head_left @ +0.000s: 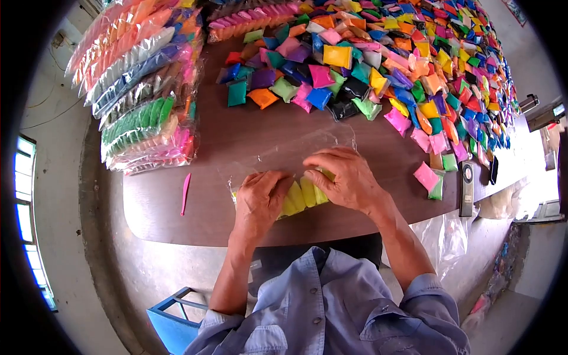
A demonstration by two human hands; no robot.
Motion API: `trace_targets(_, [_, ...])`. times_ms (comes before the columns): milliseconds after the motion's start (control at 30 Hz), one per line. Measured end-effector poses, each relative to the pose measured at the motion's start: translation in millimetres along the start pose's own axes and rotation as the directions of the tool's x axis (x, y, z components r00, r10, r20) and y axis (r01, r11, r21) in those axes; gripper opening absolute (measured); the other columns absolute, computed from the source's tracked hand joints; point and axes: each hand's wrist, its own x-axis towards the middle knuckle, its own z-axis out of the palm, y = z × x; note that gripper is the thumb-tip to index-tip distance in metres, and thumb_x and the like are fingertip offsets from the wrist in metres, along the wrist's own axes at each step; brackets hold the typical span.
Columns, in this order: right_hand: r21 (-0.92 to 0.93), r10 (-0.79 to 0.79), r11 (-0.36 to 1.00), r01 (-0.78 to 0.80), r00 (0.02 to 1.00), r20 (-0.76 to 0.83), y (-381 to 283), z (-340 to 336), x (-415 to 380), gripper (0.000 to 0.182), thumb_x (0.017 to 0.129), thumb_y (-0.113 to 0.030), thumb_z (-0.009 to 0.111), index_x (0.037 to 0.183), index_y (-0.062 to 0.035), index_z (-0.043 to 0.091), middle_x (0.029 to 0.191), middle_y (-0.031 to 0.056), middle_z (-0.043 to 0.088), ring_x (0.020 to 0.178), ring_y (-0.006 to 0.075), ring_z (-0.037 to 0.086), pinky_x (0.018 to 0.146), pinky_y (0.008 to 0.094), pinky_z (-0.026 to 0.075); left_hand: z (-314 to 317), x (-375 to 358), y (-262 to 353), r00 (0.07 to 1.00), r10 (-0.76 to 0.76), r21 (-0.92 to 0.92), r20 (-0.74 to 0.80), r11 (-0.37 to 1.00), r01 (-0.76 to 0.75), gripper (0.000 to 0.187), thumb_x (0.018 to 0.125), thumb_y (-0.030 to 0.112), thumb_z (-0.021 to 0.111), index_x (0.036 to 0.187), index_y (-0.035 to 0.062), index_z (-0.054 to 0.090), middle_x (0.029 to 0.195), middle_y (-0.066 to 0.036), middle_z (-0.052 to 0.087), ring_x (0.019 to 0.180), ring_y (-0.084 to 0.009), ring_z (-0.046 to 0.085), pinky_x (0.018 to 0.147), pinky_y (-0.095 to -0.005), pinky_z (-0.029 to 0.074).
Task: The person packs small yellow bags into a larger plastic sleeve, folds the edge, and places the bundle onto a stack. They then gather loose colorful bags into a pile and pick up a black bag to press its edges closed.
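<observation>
Several pale yellow packets (307, 193) lie side by side in a row near the table's front edge, within a clear plastic bag (278, 152) that spreads flat behind them. My left hand (258, 195) is closed over the left end of the row, thumb pointing inward along the packets. At the other end, my right hand (345, 177) curls its fingers and thumb round the packets and the bag. Both palms face down, and the hands hide the ends of the row. A pink plastic knife (186, 194) rests on the table to the left of my left hand.
Stacked clear bags of coloured packets (142, 112) rise at the back left. A wide heap of loose coloured packets (378, 65) covers the back and right of the brown table (160, 219). A dark oblong tool (467, 189) lies at the right edge. A blue stool (171, 319) stands below left.
</observation>
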Motion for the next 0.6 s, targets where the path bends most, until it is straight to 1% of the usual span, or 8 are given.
trace_targets(33, [-0.046, -0.053, 0.998, 0.047, 0.99, -0.128, -1, -1, -3, 0.019, 0.096, -0.022, 0.077, 0.11, -0.0087, 0.076, 0.111, 0.0086, 0.076, 0.101, 0.0327, 0.072, 0.098, 0.0456, 0.053, 0, -1, 0, 1.0, -0.018, -0.012, -0.009, 1.0, 0.017, 0.009, 0.094, 0.007, 0.078, 0.102, 0.0021, 0.077, 0.095, -0.016, 0.078, 0.09, -0.0363, 0.075, 0.094, -0.0441, 0.055])
trace_targets(100, [-0.087, -0.041, 0.996, 0.025, 0.982, -0.186, -3, -12, -10, 0.021, 0.094, -0.02, 0.078, 0.112, -0.0079, 0.076, 0.115, 0.0088, 0.075, 0.103, 0.0336, 0.071, 0.1, 0.0464, 0.053, -1, -1, 4, 0.999, -0.034, -0.029, -0.016, 0.999, 0.034, 0.012, 0.095, 0.009, 0.078, 0.105, 0.0026, 0.077, 0.097, -0.016, 0.078, 0.092, -0.0366, 0.075, 0.095, -0.0447, 0.055])
trace_targets(133, [-0.122, -0.033, 0.993, 0.003, 0.968, -0.248, -2, -17, -14, 0.023, 0.093, -0.017, 0.079, 0.113, -0.0071, 0.076, 0.119, 0.009, 0.074, 0.106, 0.0345, 0.071, 0.101, 0.0473, 0.053, -5, -1, 9, 0.999, -0.005, 0.062, -0.035, 0.998, 0.007, 0.015, 0.095, 0.011, 0.078, 0.108, 0.003, 0.076, 0.1, -0.016, 0.078, 0.096, -0.0368, 0.075, 0.096, -0.0455, 0.055])
trace_targets(200, [-0.14, -0.022, 0.99, -0.011, 0.971, -0.237, 3, -22, -24, 0.023, 0.093, -0.016, 0.079, 0.114, -0.0066, 0.076, 0.12, 0.0092, 0.074, 0.106, 0.0347, 0.071, 0.101, 0.0474, 0.053, -12, -3, 13, 0.999, 0.028, 0.153, -0.045, 0.988, -0.021, 0.019, 0.096, 0.014, 0.077, 0.111, 0.0034, 0.076, 0.102, -0.015, 0.078, 0.099, -0.0371, 0.074, 0.097, -0.0463, 0.054])
trace_targets(267, [-0.161, -0.011, 0.987, -0.027, 0.974, -0.228, 9, -22, -34, 0.024, 0.092, -0.015, 0.079, 0.114, -0.0061, 0.076, 0.12, 0.0095, 0.075, 0.107, 0.0349, 0.071, 0.1, 0.0475, 0.053, -17, -5, 12, 0.998, 0.064, 0.238, -0.021, 0.97, -0.057, 0.017, 0.095, 0.012, 0.079, 0.106, 0.0, 0.076, 0.101, -0.017, 0.08, 0.095, -0.0381, 0.075, 0.092, -0.0447, 0.057])
trace_targets(367, [-0.066, 0.051, 0.996, -0.067, 0.972, -0.229, 23, -9, -46, 0.026, 0.094, -0.016, 0.078, 0.118, -0.006, 0.076, 0.123, 0.0097, 0.075, 0.11, 0.0349, 0.071, 0.1, 0.0471, 0.054, -18, -9, 2, 0.996, 0.038, 0.208, 0.085, 0.977, -0.055, 0.018, 0.095, 0.014, 0.079, 0.106, 0.0001, 0.077, 0.1, -0.017, 0.08, 0.094, -0.0385, 0.075, 0.093, -0.0445, 0.057])
trace_targets(433, [0.06, 0.12, 0.992, -0.108, 0.965, -0.232, 27, -2, -50, 0.028, 0.098, -0.014, 0.075, 0.123, -0.003, 0.076, 0.129, 0.0138, 0.075, 0.118, 0.0353, 0.071, 0.104, 0.0448, 0.055, -17, -11, -1, 0.996, 0.012, 0.182, 0.093, 0.983, -0.029, 0.021, 0.096, 0.017, 0.079, 0.109, 0.0016, 0.076, 0.101, -0.016, 0.079, 0.097, -0.0383, 0.074, 0.095, -0.0459, 0.055])
trace_targets(600, [0.044, 0.106, 0.994, -0.098, 0.966, -0.238, 30, -17, -46, 0.03, 0.098, -0.01, 0.071, 0.126, -0.0028, 0.075, 0.129, 0.0163, 0.074, 0.119, 0.0374, 0.07, 0.105, 0.0463, 0.055, -19, -8, 3, 0.995, -0.021, 0.15, 0.099, 0.989, 0.006, 0.024, 0.096, 0.019, 0.08, 0.11, 0.0002, 0.077, 0.106, -0.016, 0.08, 0.1, -0.0371, 0.075, 0.096, -0.0453, 0.057])
